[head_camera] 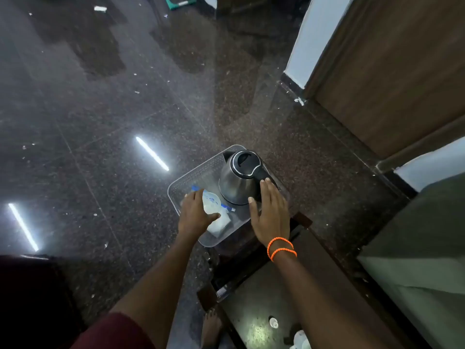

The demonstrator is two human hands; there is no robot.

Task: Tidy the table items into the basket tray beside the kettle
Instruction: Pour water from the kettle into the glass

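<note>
Kettle (236,183): brushed metal body, soft sheen; lid and handle glossy black plastic. Tray (193,177): clear, frosted-looking plastic, walls perforated. Packets (214,210): thin translucent plastic film, crinkled, shiny. Floor (100,109): polished speckled stone, mirror-glossy. Table (254,321): dark glossy top, wood frame. Door (402,71): matt wood-grain. Wristbands (280,248): orange, smooth, rubbery.

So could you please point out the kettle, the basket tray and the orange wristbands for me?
kettle (235,183): head view, on its steel body.
basket tray (198,171): head view, on its perforated left wall.
orange wristbands (281,248): head view, on the bands at the right wrist.
</note>
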